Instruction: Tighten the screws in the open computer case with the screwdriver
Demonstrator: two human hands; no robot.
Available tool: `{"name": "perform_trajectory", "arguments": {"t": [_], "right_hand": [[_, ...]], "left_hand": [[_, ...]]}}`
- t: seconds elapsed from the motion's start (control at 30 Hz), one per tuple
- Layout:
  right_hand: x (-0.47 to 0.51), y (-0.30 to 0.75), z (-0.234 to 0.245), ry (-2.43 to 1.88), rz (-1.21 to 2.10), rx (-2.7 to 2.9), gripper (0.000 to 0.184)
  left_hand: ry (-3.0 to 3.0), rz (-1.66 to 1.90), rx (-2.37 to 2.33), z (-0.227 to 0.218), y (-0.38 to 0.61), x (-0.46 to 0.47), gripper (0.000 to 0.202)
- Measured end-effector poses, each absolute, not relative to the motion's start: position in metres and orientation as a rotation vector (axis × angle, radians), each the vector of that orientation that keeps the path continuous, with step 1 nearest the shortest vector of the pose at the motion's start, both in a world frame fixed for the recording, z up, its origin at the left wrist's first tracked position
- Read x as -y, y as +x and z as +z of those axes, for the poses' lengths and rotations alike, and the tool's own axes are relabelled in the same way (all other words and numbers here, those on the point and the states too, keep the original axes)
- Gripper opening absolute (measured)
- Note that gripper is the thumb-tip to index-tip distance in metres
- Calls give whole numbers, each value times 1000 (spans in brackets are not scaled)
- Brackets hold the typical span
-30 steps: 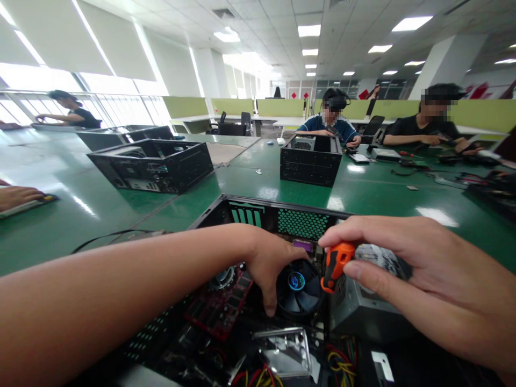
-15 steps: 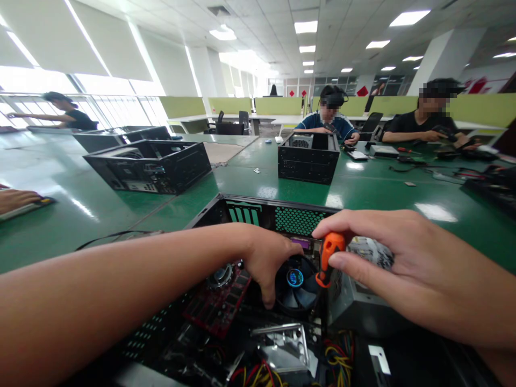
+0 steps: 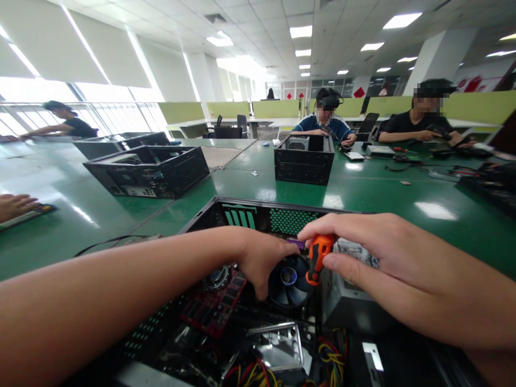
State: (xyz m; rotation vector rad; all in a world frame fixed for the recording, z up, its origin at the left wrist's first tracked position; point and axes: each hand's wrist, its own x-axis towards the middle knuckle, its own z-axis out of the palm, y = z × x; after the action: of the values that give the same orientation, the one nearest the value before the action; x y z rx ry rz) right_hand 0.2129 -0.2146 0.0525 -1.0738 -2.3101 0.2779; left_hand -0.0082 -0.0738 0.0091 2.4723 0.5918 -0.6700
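My right hand [image 3: 374, 263] grips an orange and black screwdriver [image 3: 320, 258] by its handle, between thumb and fingers. The screwdriver leans over the right side of a round black cooling fan [image 3: 288, 277], and its tip is hidden. Curled round the left and upper rim of that fan is my left hand [image 3: 262, 258], its thumb low and its fingers reaching over the top. Both hands are inside an open black computer case [image 3: 226, 207]. A red circuit board [image 3: 213, 301] lies left of the fan, and a metal power supply [image 3: 346, 301] sits to its right.
A shiny metal bracket [image 3: 278, 344] and coloured cables [image 3: 332, 349] fill the near part of the case. Farther off on the green table [image 3: 242, 183] stand more open cases, one left [image 3: 149, 172], one ahead [image 3: 304, 161]. Several people sit around; another person's hand [image 3: 16, 207] rests at left.
The view has shifted a little, so both hands and the case appear slightly farther left. The screwdriver handle has turned somewhat in my right hand. My left hand keeps its place at the fan.
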Motion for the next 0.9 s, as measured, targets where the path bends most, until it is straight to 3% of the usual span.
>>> {"name": "perform_trajectory", "arguments": {"t": [0.27, 0.9], "right_hand": [[204, 223, 43, -1178, -20, 2052, 32], [182, 216, 27, -1200, 51, 2136, 34]], "left_hand": [[2532, -799, -648, 17, -5, 78, 129], [2536, -841, -675, 16, -7, 78, 130]]}}
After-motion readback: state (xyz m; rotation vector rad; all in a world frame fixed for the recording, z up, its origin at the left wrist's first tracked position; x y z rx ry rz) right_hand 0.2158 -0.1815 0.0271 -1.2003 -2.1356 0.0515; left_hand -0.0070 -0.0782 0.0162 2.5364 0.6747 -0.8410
